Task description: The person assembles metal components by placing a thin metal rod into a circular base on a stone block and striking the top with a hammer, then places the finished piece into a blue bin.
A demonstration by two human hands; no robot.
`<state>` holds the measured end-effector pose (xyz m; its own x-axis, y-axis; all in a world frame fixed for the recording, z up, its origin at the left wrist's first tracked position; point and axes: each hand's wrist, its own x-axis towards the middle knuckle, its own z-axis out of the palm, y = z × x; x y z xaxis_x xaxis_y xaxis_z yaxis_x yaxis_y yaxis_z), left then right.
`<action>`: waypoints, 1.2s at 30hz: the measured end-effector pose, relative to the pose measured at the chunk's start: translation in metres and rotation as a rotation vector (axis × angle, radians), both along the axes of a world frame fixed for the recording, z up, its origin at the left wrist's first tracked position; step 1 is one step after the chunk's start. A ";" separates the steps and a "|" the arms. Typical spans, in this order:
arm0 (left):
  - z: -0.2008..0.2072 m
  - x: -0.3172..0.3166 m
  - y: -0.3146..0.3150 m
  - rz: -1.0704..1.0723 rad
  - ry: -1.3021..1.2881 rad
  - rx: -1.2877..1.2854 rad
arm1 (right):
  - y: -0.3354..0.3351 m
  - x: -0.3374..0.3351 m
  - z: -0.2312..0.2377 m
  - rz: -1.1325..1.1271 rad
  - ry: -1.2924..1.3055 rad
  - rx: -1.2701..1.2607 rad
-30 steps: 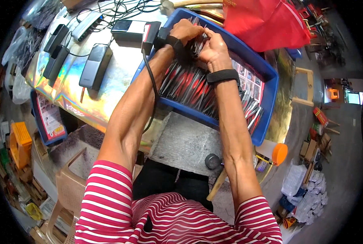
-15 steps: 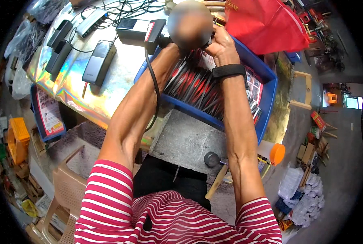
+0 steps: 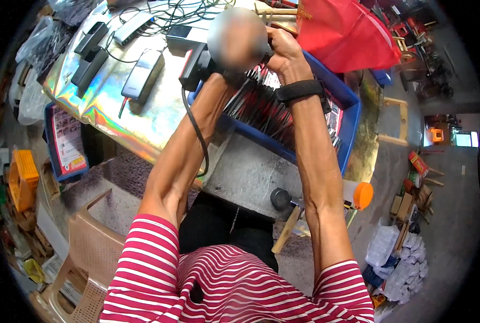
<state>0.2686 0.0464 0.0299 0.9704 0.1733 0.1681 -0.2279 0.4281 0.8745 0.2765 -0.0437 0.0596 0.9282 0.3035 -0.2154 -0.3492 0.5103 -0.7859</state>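
Note:
Both my arms reach out over a blue tray (image 3: 352,134) packed with dark, flat, upright pieces, some with red between them. A round blur covers my left hand (image 3: 237,40), so its fingers and anything in them are hidden. Beside it, my right hand (image 3: 284,49) has its fingers curled closed toward the left one; what they hold, if anything, is too unclear to name. A black strap (image 3: 300,91) circles my right wrist. At my left wrist sits a black device (image 3: 198,65) with a black cable hanging along the forearm.
A red bag (image 3: 345,35) lies beyond the tray. Grey and black devices (image 3: 143,76) with tangled cables cover the shiny table's left part. Near my lap are a grey slab (image 3: 240,175), a mallet (image 3: 285,229) and an orange-lidded jar (image 3: 362,196). A beige chair (image 3: 97,242) stands left.
Both hands have shifted slightly left and stay close together over the tray. The black device at my left wrist has turned and come nearer. The view has moved a little.

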 end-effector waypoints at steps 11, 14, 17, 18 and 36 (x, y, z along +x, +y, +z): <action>0.047 -0.132 0.061 0.292 0.075 -0.166 | 0.090 -0.083 -0.001 0.145 -0.212 -0.207; -0.020 -0.147 0.089 0.332 -0.028 -0.008 | 0.110 -0.111 -0.018 0.279 -0.203 -0.092; -0.041 -0.184 0.096 0.544 -0.088 0.709 | 0.105 -0.140 -0.048 0.362 -0.332 0.147; -0.044 -0.193 0.093 0.612 -0.110 0.817 | 0.109 -0.142 -0.054 0.442 -0.303 0.055; -0.078 -0.183 0.027 0.704 0.506 -0.766 | 0.078 -0.134 -0.044 0.991 -0.795 -1.243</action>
